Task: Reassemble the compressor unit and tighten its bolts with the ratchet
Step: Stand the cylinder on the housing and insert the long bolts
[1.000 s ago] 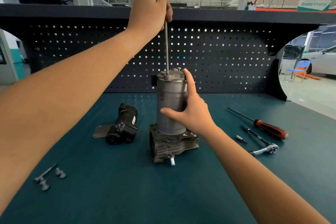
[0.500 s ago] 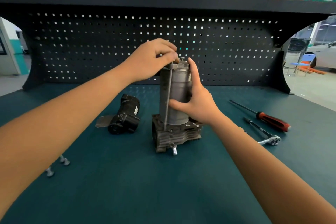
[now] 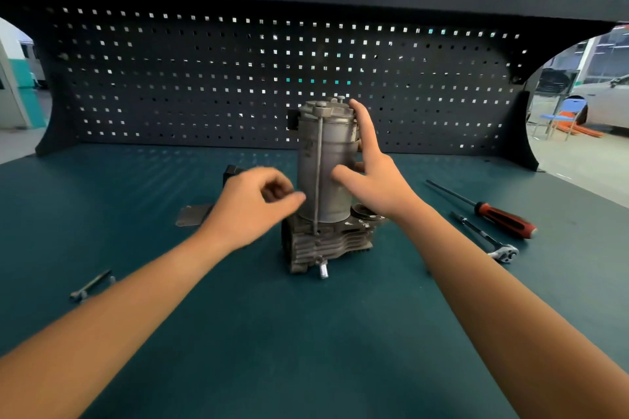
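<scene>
Upright at mid-bench on its finned base: compressor unit (image 3: 325, 163), grey can capped, long bolt (image 3: 318, 177) running down the front from cap to base. Dropped in, by the look of it, but judged not yet tightened.

Right hand (image 3: 374, 177) braced against the can, fingers straight up its side to the cap, thumb flat on the front. Left hand (image 3: 253, 206) just beside the can's lower left, fingers loosely curled, nothing visible in them, somewhat blurred.

Step in hand, as judged: starting the bolt by finger before any tool. Best done by holding the can square on the base with the bracing hand and turning the bolt head at the cap until caught freely in the thread; no forcing a crooked start. Only then the ratchet (image 3: 486, 238), lying to the unit's right, just beside a red-handled screwdriver (image 3: 493, 214).

More loose bolts (image 3: 90, 286) at bench left, near the forearm; probably wanted for other holes, so snug all evenly before the final pull.

Partly hidden behind the left hand: black part (image 3: 233, 173) with a metal tab (image 3: 190, 214), apart from the unit. Underneath, teal bench (image 3: 306, 350); behind, dark pegboard (image 3: 204, 78).
</scene>
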Available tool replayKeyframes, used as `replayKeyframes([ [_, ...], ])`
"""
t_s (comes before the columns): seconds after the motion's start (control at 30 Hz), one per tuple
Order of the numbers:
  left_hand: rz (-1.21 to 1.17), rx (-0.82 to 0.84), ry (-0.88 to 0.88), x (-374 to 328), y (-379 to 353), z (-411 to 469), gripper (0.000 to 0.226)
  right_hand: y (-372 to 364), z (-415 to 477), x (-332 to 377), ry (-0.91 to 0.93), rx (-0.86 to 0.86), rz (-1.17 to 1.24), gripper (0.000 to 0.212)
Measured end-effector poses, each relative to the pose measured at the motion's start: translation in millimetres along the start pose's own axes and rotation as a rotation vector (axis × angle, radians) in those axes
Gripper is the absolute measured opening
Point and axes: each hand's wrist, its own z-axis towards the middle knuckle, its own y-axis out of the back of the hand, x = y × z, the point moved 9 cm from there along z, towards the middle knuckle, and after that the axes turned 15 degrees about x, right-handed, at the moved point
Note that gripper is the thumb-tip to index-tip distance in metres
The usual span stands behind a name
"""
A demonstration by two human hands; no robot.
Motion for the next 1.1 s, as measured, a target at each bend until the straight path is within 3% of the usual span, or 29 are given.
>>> replayKeyframes([
  [0.17, 0.086, 0.134, 0.048, 0.8, -34.7, 1.8, 0.011, 0.6, -1.1, -0.2, 0.015, -0.010, 0.042, 0.082],
  [0.4, -0.114, 0.020, 0.064, 5.3, -21.9, 3.1, 0.002, -0.5, -0.4, 0.4, 0.016, -0.005, 0.034, 0.084],
  [0.63, -0.145, -0.028, 0.112, 13.0, -18.5, 3.2, 0.007, 0.3, -2.8, 5.1, -0.009, -0.031, 0.030, 0.084],
  [1.1, -0.139, 0.055, 0.109, 16.3, -26.1, 4.7, 0.008, 0.0, -3.4, 5.2, -0.039, -0.036, 0.029, 0.085],
])
